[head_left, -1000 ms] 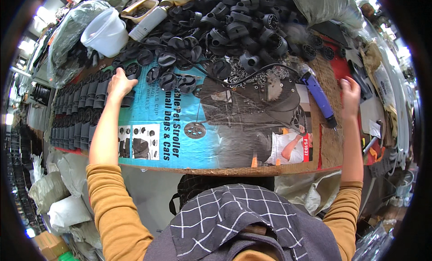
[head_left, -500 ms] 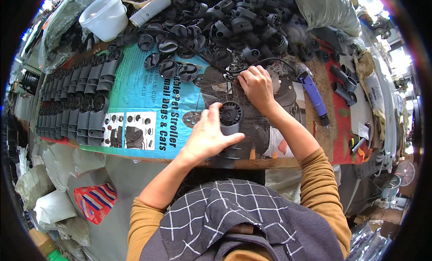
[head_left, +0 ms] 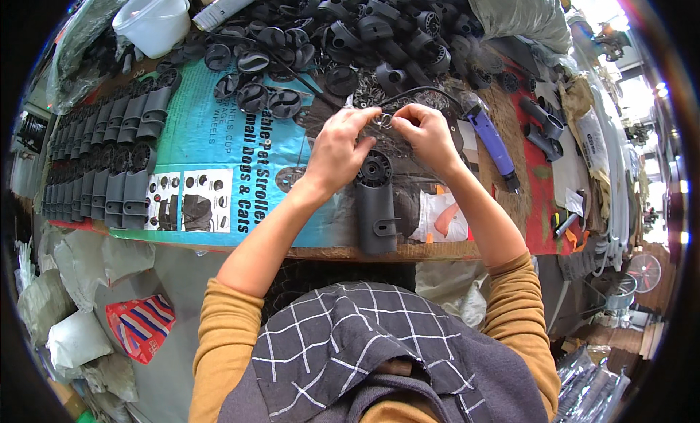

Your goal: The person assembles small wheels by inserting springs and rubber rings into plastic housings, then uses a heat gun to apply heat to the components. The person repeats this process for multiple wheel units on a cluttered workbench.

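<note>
My right hand has its thumb and forefinger pinched on a small shiny metal wire piece with loops. Close beside it, my left hand reaches its fingertips to the same piece, with the thumb held apart below. Whether the left fingers touch the wire is too small to tell. Just below the hands a dark grey plastic tube fitting lies near the table's front edge, its round ribbed end pointing away from me. A thin tab sticks out from its side. Loose small metal parts are strewn behind my hands.
A blue power screwdriver with a black cable lies to the right. Finished-looking grey fittings stand in rows at left. A heap of black plastic parts fills the back, beside a white tub.
My left hand has moved off the plastic fitting, up beside my right hand. The right hand has lifted a little wire piece from among the metal parts. The whole view has shifted slightly.
</note>
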`<state>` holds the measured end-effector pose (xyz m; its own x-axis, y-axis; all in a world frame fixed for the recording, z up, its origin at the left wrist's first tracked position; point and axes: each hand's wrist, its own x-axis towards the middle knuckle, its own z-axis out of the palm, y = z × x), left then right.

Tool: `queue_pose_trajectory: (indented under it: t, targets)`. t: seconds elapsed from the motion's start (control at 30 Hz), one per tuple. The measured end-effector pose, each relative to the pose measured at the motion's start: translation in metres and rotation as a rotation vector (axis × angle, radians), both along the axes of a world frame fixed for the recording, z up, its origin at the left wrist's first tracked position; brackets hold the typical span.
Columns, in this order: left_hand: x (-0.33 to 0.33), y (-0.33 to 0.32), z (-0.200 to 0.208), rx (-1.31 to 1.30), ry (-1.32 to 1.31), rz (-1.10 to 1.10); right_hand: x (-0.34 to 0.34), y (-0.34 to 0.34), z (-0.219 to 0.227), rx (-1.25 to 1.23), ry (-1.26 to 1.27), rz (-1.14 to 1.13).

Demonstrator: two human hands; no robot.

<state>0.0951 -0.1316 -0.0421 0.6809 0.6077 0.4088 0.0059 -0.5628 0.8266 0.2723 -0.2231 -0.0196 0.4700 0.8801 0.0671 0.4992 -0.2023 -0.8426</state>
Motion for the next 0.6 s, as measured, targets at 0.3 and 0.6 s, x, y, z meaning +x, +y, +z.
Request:
queue_pose_trajectory:
  t: [0.3, 0.6]
  targets:
    - [0.008, -0.002, 0.007, 0.108, 0.030, 0.008, -0.030, -0.013, 0.018, 0.006, 0.145, 0.029]
    - [0.002, 0.005, -0.007, -0.514, -0.110, 0.036, -0.036, -0.008, 0.014, 0.149, 0.378, -0.066]
